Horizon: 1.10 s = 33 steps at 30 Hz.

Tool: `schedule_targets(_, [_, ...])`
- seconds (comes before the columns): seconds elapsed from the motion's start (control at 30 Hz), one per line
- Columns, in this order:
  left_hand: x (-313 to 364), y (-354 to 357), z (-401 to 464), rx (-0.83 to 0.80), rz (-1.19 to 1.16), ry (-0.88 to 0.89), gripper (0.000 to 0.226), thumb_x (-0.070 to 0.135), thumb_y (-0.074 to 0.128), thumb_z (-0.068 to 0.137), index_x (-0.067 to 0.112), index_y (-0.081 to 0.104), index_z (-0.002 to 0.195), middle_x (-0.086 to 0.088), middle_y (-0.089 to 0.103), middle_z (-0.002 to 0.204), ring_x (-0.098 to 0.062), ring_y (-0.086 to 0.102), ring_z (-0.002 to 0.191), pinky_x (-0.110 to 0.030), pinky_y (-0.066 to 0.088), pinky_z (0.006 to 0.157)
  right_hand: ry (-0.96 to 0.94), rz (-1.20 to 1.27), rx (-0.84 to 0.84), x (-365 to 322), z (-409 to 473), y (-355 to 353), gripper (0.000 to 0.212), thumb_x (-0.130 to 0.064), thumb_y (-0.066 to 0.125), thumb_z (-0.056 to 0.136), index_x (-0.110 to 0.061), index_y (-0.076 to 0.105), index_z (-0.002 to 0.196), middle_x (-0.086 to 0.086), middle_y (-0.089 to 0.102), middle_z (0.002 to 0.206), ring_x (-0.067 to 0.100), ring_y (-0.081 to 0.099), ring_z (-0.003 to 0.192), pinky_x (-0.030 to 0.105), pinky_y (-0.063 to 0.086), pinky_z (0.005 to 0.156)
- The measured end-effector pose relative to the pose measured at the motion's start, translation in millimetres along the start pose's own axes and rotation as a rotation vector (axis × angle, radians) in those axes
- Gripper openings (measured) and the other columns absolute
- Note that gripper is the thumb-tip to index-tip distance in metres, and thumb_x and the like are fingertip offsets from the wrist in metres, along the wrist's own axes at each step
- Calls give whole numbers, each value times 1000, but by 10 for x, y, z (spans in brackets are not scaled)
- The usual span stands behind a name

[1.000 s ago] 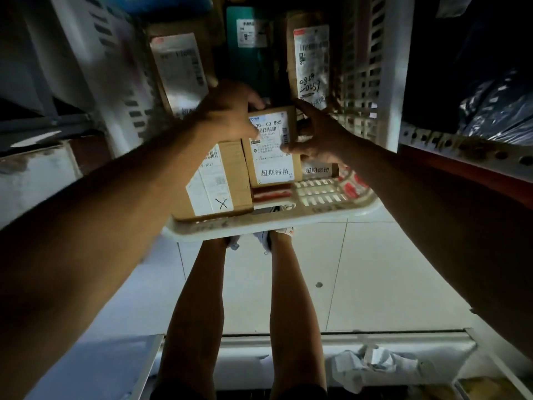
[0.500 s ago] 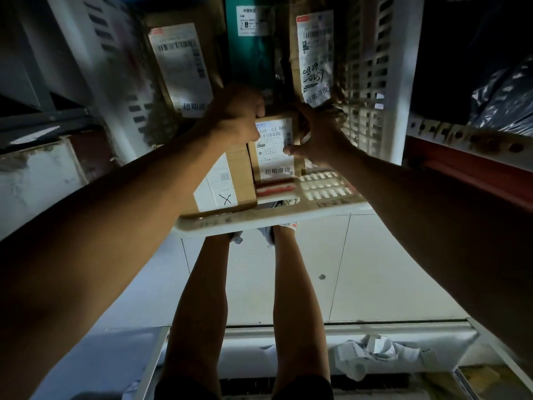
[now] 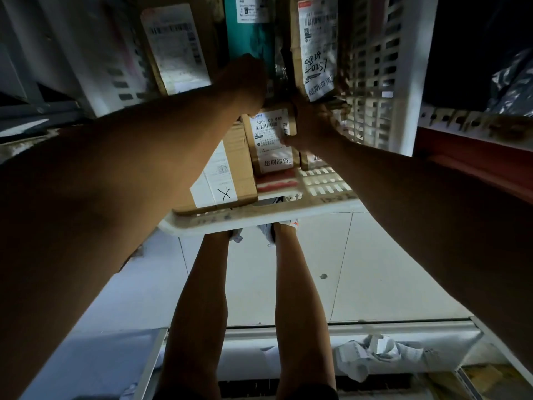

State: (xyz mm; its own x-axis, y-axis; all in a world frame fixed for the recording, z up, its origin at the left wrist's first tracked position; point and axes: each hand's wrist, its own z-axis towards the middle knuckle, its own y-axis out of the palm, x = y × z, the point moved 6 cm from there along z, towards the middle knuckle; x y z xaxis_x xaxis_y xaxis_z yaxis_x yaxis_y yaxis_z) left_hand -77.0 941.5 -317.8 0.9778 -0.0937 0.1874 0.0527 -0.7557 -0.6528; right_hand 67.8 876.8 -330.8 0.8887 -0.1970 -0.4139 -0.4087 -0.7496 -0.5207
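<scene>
Small cardboard parcel (image 3: 271,141) stood on edge in the white plastic basket (image 3: 259,219), just beside the larger carton (image 3: 230,171) marked with an X, its printed label facing the camera. Left hand (image 3: 245,82) lay curled over the parcel's top-left corner; motion blur hid the fingertips, so how they sat behind the box could not be told. Right hand (image 3: 314,125) pinched the right side, with the thumb pressed on the label's edge and the fingers wrapped out of sight round the back. Judged light: two hands managed it without strain, and the box was small enough for one. Stiff corrugated walls with square corners should not give under a firm squeeze, though the glossy label looked slicker than the bare board. The best hold seemed to be on the two opposite narrow sides, on bare cardboard and clear of the label, lifting straight up so it would not catch the carton or the parcel with the handwritten label (image 3: 317,50) behind it. Contents unknown, so fragility not judged. Compared with a second earlier, the parcel sat in much the same spot in the basket — no real lift yet. The left hand had shifted higher and further over the top edge, and the right thumb now covered more of the label's right margin.
</scene>
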Motion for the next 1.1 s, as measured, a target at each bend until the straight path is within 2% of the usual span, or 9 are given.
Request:
schedule_targets(0.13, [3,-48,-114,-32,-36,-25,47,10,69,93,-4,52,135,-24,60,132,-38,59,123,-45,53,100,94,-87,-12,-52,-52,-98,83,-32,69,92,-10,22,157,18,51,141,31,51,124,34,48,100])
schedule_targets(0.2, [3,-67,-286,-55,-95,-31,39,16,64,97,-1,55,131,-20,63,125,-35,62,117,-43,55,97,118,-137,-55,-169,-124,-88,54,-25,45,108,-8,26,155,8,56,121,10,52,97,1,42,69])
schedule_targets(0.27, [7,-145,-504,-61,-155,-41,41,22,69,94,5,57,129,-14,64,119,-30,64,111,-38,58,87,223,-46,-50,-276,-373,-147,44,-30,24,112,-14,34,152,-1,51,96,3,45,76,4,35,45])
schedule_targets(0.33, [39,-299,-835,-20,-248,-33,41,27,71,90,13,62,127,-8,67,118,-26,65,110,-33,55,78,254,-39,-89,-325,-672,-160,32,-19,27,111,-25,44,137,5,52,107,17,48,94,19,41,68])
schedule_targets(0.43, [134,-621,-1572,95,-421,-35,40,32,76,87,21,68,125,-2,67,128,-22,62,121,-33,51,96,304,27,-122,-516,-1225,-428,38,-7,52,98,-11,43,134,22,51,126,35,53,120,36,42,81])
schedule_targets(0.57, [316,-1008,-2688,101,-622,-117,29,33,77,87,23,72,114,4,71,120,-15,65,112,-26,49,96,303,67,-179,-993,-2005,-955,43,-25,60,96,-9,50,134,13,57,129,31,56,118,30,41,78])
schedule_targets(0.77, [372,-1480,-3891,39,-636,-302,22,31,70,88,29,72,110,7,72,115,-17,66,107,-28,54,92,195,-65,-206,-1759,-2884,-1554,39,-21,65,92,-10,58,129,14,61,132,32,59,120,28,45,81])
schedule_targets(0.97, [315,-1813,-4881,214,-742,-431,35,29,72,87,24,69,122,-1,67,127,-24,62,120,-29,47,96,-50,-295,-285,-2574,-3561,-1910,40,-28,69,92,-8,59,126,15,61,132,34,57,123,36,48,96])
schedule_targets(1.1, [287,-1881,-5557,372,-903,-589,33,33,74,84,24,71,115,-1,72,117,-23,67,111,-41,54,96,-259,-494,-358,-3074,-3933,-1951,48,-35,67,93,-10,56,133,15,58,138,33,56,124,36,46,97])
